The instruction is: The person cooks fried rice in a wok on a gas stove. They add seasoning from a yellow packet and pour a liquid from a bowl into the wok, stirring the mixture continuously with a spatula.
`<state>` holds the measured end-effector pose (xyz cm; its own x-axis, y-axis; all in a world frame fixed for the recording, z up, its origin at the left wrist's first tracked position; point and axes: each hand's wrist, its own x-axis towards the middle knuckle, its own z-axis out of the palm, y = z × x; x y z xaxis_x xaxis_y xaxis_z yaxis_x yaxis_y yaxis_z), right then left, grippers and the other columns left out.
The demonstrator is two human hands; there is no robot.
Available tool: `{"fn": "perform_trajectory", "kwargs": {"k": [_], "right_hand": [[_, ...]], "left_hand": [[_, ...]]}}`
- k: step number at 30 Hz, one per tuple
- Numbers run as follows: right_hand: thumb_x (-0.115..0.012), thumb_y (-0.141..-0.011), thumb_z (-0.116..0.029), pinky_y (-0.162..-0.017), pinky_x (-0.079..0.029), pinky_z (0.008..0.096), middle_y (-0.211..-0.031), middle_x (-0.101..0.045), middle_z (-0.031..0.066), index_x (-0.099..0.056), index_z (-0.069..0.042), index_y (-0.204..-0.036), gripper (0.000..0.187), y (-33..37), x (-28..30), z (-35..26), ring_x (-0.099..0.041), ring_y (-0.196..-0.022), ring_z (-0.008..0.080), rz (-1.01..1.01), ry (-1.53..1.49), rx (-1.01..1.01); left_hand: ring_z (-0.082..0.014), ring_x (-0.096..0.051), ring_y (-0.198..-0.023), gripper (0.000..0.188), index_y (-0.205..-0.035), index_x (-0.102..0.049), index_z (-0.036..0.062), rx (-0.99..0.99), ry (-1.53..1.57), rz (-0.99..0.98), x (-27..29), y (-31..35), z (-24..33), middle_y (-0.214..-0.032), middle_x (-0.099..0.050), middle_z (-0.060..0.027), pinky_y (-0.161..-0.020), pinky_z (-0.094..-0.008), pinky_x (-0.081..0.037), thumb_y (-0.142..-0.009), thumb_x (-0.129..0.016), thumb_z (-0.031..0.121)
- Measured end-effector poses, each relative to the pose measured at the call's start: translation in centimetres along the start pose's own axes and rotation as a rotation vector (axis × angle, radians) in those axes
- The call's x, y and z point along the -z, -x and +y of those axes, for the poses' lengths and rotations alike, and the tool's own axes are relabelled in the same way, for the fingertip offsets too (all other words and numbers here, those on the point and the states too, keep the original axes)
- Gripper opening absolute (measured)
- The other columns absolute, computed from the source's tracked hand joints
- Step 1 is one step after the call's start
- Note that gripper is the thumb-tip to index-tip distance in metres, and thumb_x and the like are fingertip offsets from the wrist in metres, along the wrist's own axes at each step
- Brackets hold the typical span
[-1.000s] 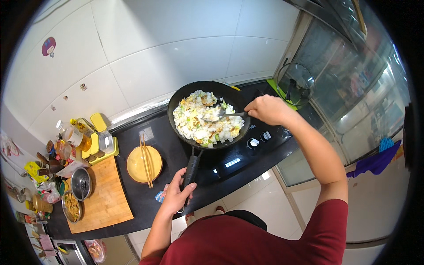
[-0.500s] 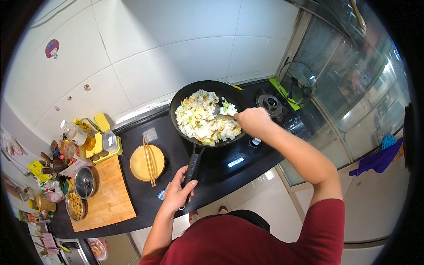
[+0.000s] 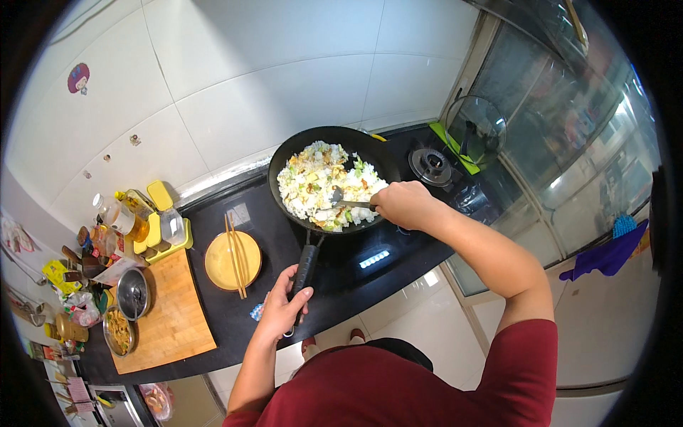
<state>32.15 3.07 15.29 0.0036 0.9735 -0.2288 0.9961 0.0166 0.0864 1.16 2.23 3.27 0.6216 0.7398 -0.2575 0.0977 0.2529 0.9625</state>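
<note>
A black frying pan (image 3: 276, 201) sits on the cooktop at the middle, with fried rice (image 3: 313, 178) mixed with egg and green vegetable bits spread across it. My left hand (image 3: 286, 304) is closed around the pan's black handle (image 3: 306, 267), thumb on top. Over the pan's right rim, my right hand (image 3: 407, 205) grips a metal spoon (image 3: 353, 204). Its rounded head rests in the rice near the pan's centre, and the handle's end is hidden in my fist. A yellow bowl (image 3: 212, 270) with chopsticks (image 3: 233, 249) laid across it stands left of the pan.
A wooden cutting board (image 3: 178, 313) lies at the left, with a steel bowl (image 3: 134, 277) and a smaller food bowl (image 3: 117, 333) on it. Bottles (image 3: 131, 220) and a yellow seasoning rack (image 3: 178, 249) stand behind. At the right are a bare burner (image 3: 431, 167) and a glass lid (image 3: 475, 128).
The spoon has moved nearer to me and a little left through the rice, and my right hand has come slightly closer with it. My left hand keeps its hold on the handle.
</note>
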Motion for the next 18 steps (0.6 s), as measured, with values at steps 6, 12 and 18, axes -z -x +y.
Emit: {"fn": "perform_trajectory", "kwargs": {"k": [6, 12, 18], "right_hand": [[-0.055, -0.091, -0.025, -0.082, -0.054, 0.0459, -0.094, -0.072, 0.0145, -0.073, -0.016, -0.103, 0.023, 2.6, 4.6, 2.3, -0.069, -0.093, 0.0322, 0.019, -0.074, -0.08], [-0.057, -0.09, -0.025, -0.08, -0.055, 0.0467, -0.095, -0.071, 0.0169, -0.072, -0.016, -0.105, 0.023, 0.2, 2.0, 1.8, -0.069, -0.092, 0.0346, 0.012, -0.056, -0.094], [-0.054, -0.087, -0.019, -0.077, -0.056, 0.0444, -0.09, -0.071, 0.019, -0.07, -0.005, -0.09, 0.022, -3.1, -1.6, 1.1, -0.07, -0.087, 0.0346, 0.057, 0.007, -0.047]], "left_hand": [[-0.0096, -0.055, -0.065, 0.053, -0.14, -0.038, 0.0041, -0.019, 0.001, 0.007, 0.3, -0.2, -0.7, -0.096, -0.06, -0.0088, -0.052, -0.0218, -0.044, -0.094, -0.061, 0.013], [-0.0098, -0.055, -0.065, 0.053, -0.141, -0.037, 0.0056, 0.004, 0.026, -0.014, 0.3, 0.1, -0.3, -0.096, -0.059, -0.008, -0.05, -0.0221, -0.044, -0.094, -0.06, 0.012], [-0.01, -0.055, -0.065, 0.053, -0.142, -0.036, 0.005, 0.012, 0.0, -0.008, 0.1, 0.1, 0.0, -0.095, -0.06, -0.008, -0.051, -0.0219, -0.044, -0.094, -0.059, 0.012]]}}
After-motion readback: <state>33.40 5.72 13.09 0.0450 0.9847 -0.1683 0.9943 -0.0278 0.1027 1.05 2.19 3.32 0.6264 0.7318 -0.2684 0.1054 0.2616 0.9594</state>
